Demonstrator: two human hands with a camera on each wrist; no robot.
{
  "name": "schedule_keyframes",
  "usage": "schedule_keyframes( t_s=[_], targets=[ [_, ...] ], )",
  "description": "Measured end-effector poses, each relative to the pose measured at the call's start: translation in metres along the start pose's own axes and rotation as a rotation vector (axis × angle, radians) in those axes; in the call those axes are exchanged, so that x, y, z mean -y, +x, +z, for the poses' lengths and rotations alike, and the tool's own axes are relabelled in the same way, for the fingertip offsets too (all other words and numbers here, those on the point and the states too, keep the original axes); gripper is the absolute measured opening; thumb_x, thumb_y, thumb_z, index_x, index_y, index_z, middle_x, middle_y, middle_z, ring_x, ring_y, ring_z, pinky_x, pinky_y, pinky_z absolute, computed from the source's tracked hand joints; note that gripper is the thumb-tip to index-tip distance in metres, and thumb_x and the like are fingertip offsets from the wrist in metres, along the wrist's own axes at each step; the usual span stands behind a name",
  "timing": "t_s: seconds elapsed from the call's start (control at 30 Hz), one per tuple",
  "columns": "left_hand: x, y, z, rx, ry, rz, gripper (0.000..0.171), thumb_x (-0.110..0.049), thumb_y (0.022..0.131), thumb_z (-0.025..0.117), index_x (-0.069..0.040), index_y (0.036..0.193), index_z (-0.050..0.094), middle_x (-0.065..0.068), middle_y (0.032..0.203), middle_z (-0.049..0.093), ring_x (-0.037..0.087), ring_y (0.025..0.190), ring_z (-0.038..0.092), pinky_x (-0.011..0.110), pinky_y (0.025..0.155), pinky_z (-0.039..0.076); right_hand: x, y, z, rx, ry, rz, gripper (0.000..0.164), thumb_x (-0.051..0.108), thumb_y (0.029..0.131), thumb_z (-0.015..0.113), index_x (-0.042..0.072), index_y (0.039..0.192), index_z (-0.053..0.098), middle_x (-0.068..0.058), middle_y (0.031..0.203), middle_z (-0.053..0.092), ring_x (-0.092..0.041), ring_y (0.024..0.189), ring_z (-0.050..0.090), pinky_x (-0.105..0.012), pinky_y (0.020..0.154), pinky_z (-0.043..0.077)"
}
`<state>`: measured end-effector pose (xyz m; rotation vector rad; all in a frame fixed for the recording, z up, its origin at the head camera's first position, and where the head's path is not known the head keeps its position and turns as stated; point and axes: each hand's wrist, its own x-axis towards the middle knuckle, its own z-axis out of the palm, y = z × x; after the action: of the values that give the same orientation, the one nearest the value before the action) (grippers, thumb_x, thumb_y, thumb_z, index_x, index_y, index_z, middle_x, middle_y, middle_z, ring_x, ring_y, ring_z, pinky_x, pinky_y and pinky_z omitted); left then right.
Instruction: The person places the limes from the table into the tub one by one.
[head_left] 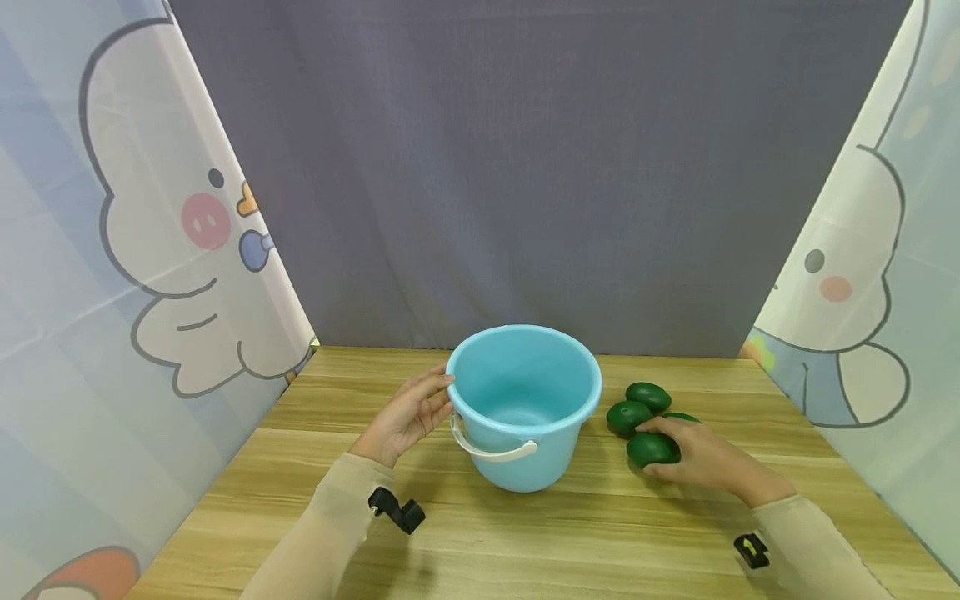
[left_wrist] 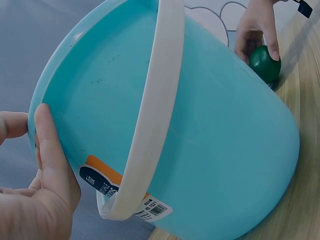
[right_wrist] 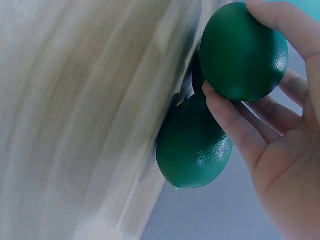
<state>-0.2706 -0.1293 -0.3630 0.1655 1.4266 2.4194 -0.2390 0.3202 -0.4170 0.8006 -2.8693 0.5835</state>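
Observation:
A light blue bucket stands upright on the table, its white handle hanging down at the front. My left hand pinches the bucket's rim on the left side; in the left wrist view, fingers lie on both sides of that rim. To the right of the bucket, my right hand grips a dark green, oval, avocado-like fruit between thumb and fingers. Similar green fruits lie close around it, one partly hidden behind the hand. The right wrist view shows the gripped fruit above another green fruit.
The wooden table ends at a dark grey cloth backdrop. Cartoon-printed curtains hang at both sides. A label with a barcode is stuck on the bucket below its rim.

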Motion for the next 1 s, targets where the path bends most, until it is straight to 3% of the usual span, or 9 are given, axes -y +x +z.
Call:
schedule_keyframes(
  t_s=[0.37, 0.57, 1.0],
  targets=[
    [0.000, 0.001, -0.001, 0.008, -0.010, -0.001, 0.048, -0.004, 0.101, 0.055, -0.001, 0.146, 0.039, 0.008, 0.112, 0.059, 0.010, 0.084, 0.067, 0.016, 0.072, 0.058, -0.003, 0.002, -0.005, -0.065, -0.028, -0.075, 0.055, 0.037, 0.082, 0.084, 0.011, 0.125, 0.063, -0.012, 0.112, 0.067, -0.022, 0.092, 0.067, -0.036, 0.071, 0.059],
    [0.000, 0.001, -0.001, 0.005, -0.015, -0.001, 0.048, -0.004, 0.101, 0.055, -0.001, 0.146, 0.038, 0.008, 0.112, 0.060, 0.010, 0.084, 0.067, 0.016, 0.071, 0.058, 0.000, 0.004, -0.013, -0.064, -0.020, -0.075, 0.056, 0.037, 0.083, 0.083, 0.010, 0.127, 0.061, -0.009, 0.104, 0.069, -0.017, 0.085, 0.067, -0.032, 0.066, 0.057],
    [0.000, 0.001, -0.001, 0.003, -0.007, -0.003, 0.049, -0.004, 0.100, 0.056, -0.001, 0.146, 0.038, 0.008, 0.113, 0.059, 0.010, 0.085, 0.067, 0.016, 0.072, 0.058, 0.009, 0.009, -0.023, -0.151, -0.055, -0.122, 0.058, 0.030, 0.080, 0.087, 0.007, 0.127, 0.062, -0.021, 0.117, 0.066, -0.025, 0.089, 0.067, -0.035, 0.066, 0.057]
  ],
)
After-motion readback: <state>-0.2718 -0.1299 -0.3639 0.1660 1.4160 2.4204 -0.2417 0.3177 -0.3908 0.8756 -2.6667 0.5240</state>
